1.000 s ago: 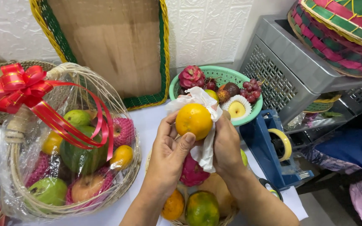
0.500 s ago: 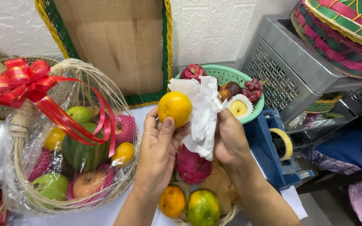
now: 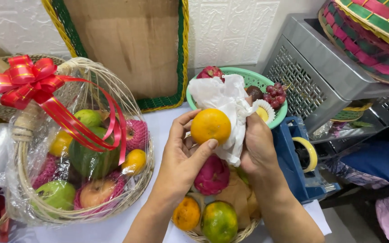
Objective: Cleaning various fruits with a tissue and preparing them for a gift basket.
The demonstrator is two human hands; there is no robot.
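My left hand (image 3: 182, 155) grips an orange (image 3: 210, 126) between thumb and fingers, above a low wicker basket (image 3: 230, 234). My right hand (image 3: 257, 146) holds a white cloth (image 3: 223, 101) pressed against the orange's right side. Below the hands, in the basket, lie a pink dragon fruit (image 3: 211, 175), two more oranges (image 3: 186, 213) and brown paper.
A wrapped gift basket (image 3: 46, 211) with a red bow (image 3: 23, 81) and mixed fruit stands at left. A green bowl (image 3: 253, 80) with grapes and fruit sits behind the hands. A blue tape dispenser (image 3: 296, 157) and a grey metal rack (image 3: 320, 72) are at right.
Both hands with the orange and cloth have stayed above the low basket; the orange has turned in my left hand and the cloth has shifted over its right side.
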